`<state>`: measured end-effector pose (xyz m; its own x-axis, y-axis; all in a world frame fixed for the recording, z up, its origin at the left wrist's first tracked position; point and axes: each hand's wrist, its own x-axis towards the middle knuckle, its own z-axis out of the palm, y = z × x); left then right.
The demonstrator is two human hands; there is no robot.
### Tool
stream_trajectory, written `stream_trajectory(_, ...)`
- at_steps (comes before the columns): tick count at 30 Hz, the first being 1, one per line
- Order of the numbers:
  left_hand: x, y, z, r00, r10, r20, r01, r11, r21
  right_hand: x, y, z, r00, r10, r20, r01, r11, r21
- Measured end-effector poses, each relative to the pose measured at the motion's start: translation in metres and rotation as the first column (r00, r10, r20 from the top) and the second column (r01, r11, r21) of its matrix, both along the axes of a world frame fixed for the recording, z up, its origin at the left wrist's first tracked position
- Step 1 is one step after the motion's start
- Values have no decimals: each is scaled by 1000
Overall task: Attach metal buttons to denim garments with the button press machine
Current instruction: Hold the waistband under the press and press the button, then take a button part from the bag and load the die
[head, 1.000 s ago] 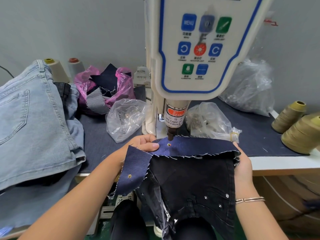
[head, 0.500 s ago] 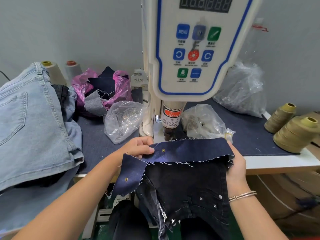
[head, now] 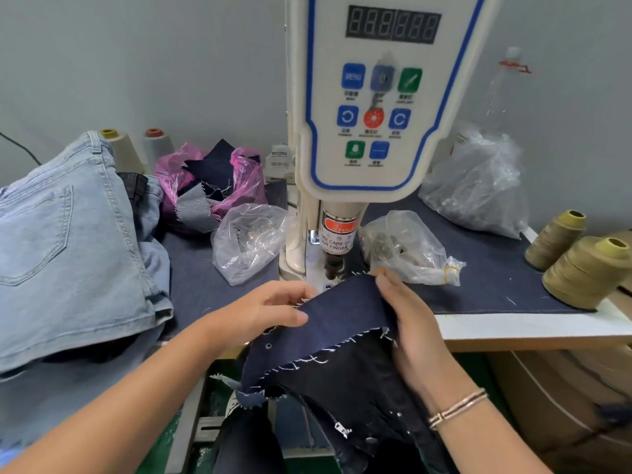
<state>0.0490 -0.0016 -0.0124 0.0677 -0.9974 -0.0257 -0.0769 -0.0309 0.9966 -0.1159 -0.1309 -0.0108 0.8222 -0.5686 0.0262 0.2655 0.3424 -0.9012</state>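
The white button press machine (head: 369, 131) stands at the table's middle, its punch head (head: 333, 265) just behind the fabric. A dark blue denim strip (head: 342, 316) with frayed white threads lies in front of the punch, tilted down to the left. My left hand (head: 270, 309) pinches the strip's left edge. My right hand (head: 407, 319) grips its right end, thumb on top. One metal button (head: 268, 346) shows low on the strip. Black jeans (head: 359, 398) with a zipper and rivets hang below on my lap.
Light blue jeans (head: 68, 248) are piled at the left. Clear bags of metal parts (head: 248, 241) (head: 407, 249) flank the machine; a bigger bag (head: 478, 186) sits back right. A pink bag of scraps (head: 212, 186) is behind. Thread cones (head: 588, 271) stand at right, near the table edge (head: 533, 328).
The strip has come back from under the punch toward me. My right hand moved left along it, bunching the strip; my left hand shifted its pinch. The camera tilted up.
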Motion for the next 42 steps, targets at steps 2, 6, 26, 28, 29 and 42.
stream_trajectory(2, -7, -2, -1, 994, 83, 69, -80, 996, -48, 3, -1, -5, 999, -4, -32, 3, 1000, -8)
stream_trajectory(6, -7, 1, -4, 990, 77, 120, -74, 997, -26, 1, -6, -9, 995, 13, -95, -23, 995, -102)
stream_trajectory(26, 23, -2, 0, 956, 57, 287, -116, 975, 192, -2, -49, 3, 967, -151, -203, 15, 834, -552)
stream_trajectory(28, 27, -3, -5, 961, 60, 271, -120, 970, 212, -4, -70, 12, 913, -388, -124, 224, 732, -643)
stream_trajectory(29, 29, -2, -8, 967, 60, 248, -118, 967, 226, -4, -84, 16, 840, -528, -124, 279, 616, -737)
stream_trajectory(42, 37, 1, -29, 977, 105, 188, -150, 958, 245, 54, -146, -8, 448, -841, -304, -710, -128, -693)
